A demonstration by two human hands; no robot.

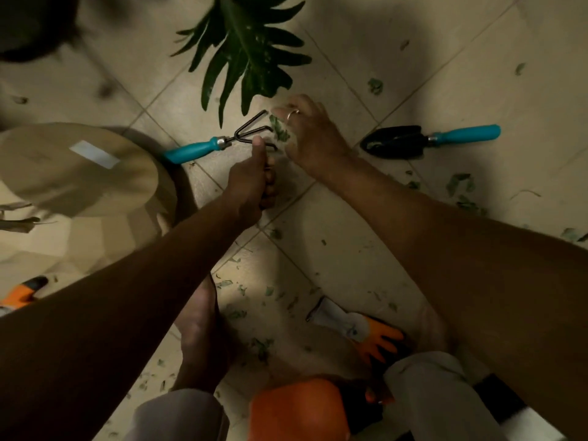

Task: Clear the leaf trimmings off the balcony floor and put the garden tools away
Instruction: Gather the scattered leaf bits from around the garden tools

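Note:
Green leaf trimmings (280,131) are pinched in the fingers of my right hand (307,136), just above the floor tiles. My left hand (254,178) is beside it, curled into a fist with the thumb up; whatever is inside is hidden. A hand rake (194,149) with a teal handle lies on the floor, its tines next to my left thumb. A black trowel (413,141) with a teal handle lies to the right. More leaf trimmings (461,186) are scattered over the tiles at right and near my bare foot (197,326).
A beige pot (79,176) stands at the left. A dark plant frond (245,49) hangs over the floor above my hands. An orange and white glove (366,332) lies by my knees, and an orange item (24,294) shows at the left edge.

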